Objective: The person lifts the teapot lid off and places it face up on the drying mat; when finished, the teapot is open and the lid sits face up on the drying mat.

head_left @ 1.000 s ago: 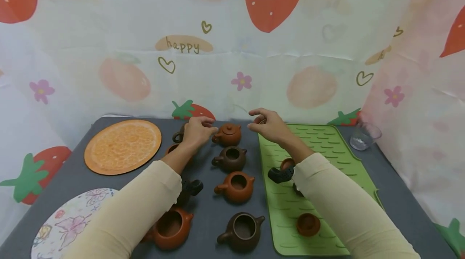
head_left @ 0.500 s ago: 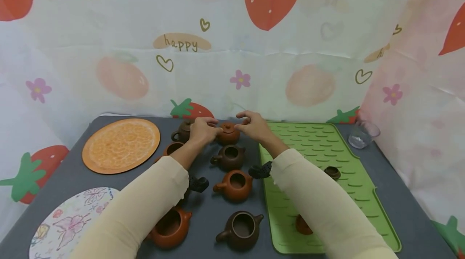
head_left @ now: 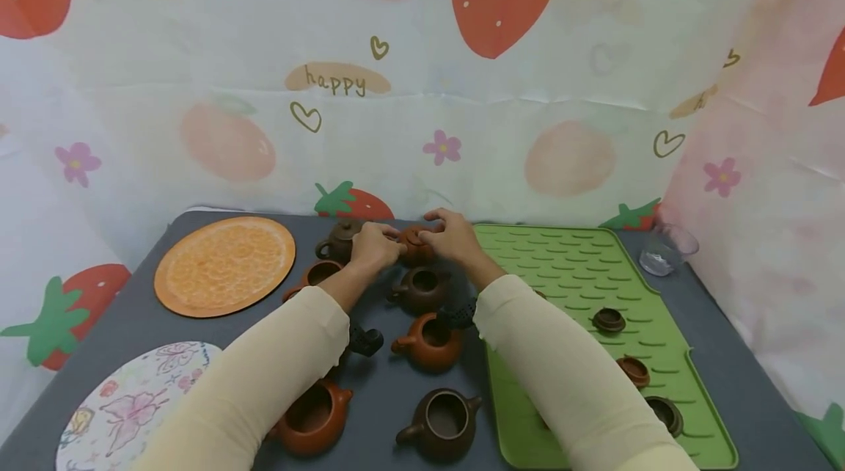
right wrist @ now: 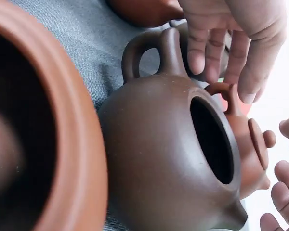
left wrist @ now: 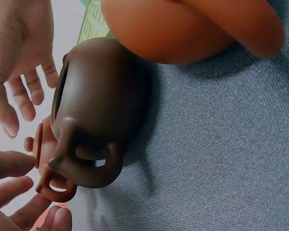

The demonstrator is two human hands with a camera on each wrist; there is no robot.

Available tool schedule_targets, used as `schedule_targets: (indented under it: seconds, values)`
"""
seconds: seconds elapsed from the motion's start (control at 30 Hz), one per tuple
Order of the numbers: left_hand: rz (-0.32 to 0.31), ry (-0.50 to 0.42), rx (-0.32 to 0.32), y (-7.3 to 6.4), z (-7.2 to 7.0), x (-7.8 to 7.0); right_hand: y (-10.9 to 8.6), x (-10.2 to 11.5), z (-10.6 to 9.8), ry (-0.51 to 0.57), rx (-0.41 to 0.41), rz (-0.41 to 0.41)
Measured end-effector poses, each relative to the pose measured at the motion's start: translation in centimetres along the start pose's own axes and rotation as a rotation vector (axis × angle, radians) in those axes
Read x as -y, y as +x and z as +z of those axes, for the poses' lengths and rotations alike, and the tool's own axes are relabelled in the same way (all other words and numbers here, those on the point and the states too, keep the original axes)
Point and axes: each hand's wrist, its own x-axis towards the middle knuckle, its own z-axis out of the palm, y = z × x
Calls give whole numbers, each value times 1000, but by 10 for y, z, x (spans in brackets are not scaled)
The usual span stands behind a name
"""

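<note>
A small orange-brown clay teapot [head_left: 417, 254] with its lid [right wrist: 258, 144] on stands at the back of the table, between my two hands. My left hand [head_left: 376, 245] is at its handle side. In the left wrist view, the left thumb [left wrist: 17, 163] points at the lid's edge and the fingers spread beside the handle [left wrist: 58, 190]. On the spout side is my right hand [head_left: 457, 240], its fingers loosely bent and apart from the pot in the right wrist view. Just in front sits a dark brown teapot [head_left: 420, 290] without a lid.
More lidless teapots, orange [head_left: 432, 346] and dark brown [head_left: 444, 423], line up toward the front. A lidded dark teapot [head_left: 339, 242] stands back left. Several loose lids [head_left: 609, 320] lie on the green mat [head_left: 548, 258]. A glass [head_left: 667, 251] and round placemats [head_left: 224, 265] flank them.
My right hand has moved left from over the green mat to the lidded orange teapot. My left hand has shifted slightly right and down toward the same pot.
</note>
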Motion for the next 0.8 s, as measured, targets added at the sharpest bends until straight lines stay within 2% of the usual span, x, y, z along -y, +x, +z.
schedule_targets:
  seconds: [0.27, 0.57, 0.8]
  values:
    - [-32, 34, -23, 3, 4, 1, 2, -7, 8, -16, -38, 10]
    - [-21, 47, -66, 6, 6, 7, 6, -8, 16, -56, -66, 14]
    - [-3, 80, -72, 6, 6, 9, 5, -6, 21, -85, -78, 14]
